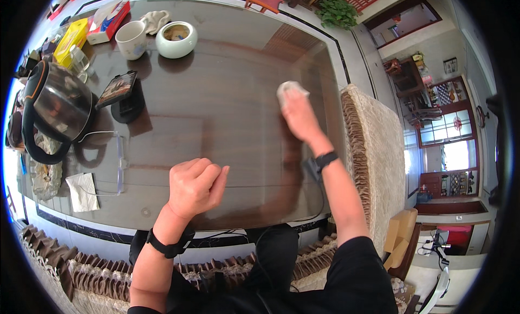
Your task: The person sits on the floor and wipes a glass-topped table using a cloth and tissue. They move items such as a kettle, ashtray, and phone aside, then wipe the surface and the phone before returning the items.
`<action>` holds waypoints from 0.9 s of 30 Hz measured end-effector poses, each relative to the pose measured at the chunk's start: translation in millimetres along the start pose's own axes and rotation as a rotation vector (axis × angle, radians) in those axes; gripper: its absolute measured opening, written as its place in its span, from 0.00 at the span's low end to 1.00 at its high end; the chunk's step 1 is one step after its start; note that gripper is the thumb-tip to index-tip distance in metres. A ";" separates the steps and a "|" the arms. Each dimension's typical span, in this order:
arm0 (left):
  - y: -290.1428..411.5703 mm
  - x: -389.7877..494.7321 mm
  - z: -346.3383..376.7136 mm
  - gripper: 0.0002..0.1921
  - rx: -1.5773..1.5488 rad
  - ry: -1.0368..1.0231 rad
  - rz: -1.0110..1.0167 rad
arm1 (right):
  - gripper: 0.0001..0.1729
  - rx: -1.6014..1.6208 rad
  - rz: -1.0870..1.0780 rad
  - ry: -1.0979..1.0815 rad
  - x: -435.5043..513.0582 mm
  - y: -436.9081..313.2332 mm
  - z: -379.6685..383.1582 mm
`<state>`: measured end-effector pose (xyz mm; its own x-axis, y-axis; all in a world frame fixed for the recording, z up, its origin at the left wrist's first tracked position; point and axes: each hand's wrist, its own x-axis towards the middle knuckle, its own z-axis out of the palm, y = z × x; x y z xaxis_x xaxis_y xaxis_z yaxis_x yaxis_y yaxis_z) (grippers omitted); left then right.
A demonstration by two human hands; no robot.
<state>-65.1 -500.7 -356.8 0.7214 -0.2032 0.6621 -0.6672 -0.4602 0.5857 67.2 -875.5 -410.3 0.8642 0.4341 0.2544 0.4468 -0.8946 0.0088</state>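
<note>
My right hand [298, 115] reaches out over the right part of the dark, glossy tabletop [235, 151], its fingers on a crumpled white cloth or tissue [291, 88] pressed to the surface. Near the table's front edge is my left hand [197, 187], its fingers curled into a loose fist with nothing visible in it. Left of it lie a folded white tissue [83, 192] and a pair of glasses [120, 163]. Beyond these a phone [118, 88] leans on a black stand [129, 106].
An electric kettle [65, 100] stands at the left. Behind it are a yellow box [71, 41], a red tissue box [109, 23], a white cup [131, 40], a round pale pot [176, 41] and a clear bottle [79, 58]. A covered seat [378, 159] borders the table's right side.
</note>
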 end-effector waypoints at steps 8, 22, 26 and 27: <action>0.5 -2.1 -3.1 0.18 0.019 -0.008 0.000 | 0.33 -0.041 0.003 -0.258 -115.5 -63.2 -51.9; -0.9 -3.5 -10.4 0.18 0.033 -0.009 0.013 | 0.18 -0.413 0.090 0.012 62.3 98.7 44.6; 0.8 0.8 -4.7 0.18 0.019 0.009 0.015 | 0.20 0.227 -0.147 0.033 65.1 -79.5 13.6; 0.7 1.4 -4.2 0.18 0.020 0.013 0.005 | 0.24 0.137 -0.329 0.030 50.6 -118.9 2.5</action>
<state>-65.4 -497.6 -353.4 0.7153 -0.1941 0.6713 -0.6670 -0.4762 0.5730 58.4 -747.0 -400.9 0.6628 0.6912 0.2879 0.7285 -0.6841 -0.0348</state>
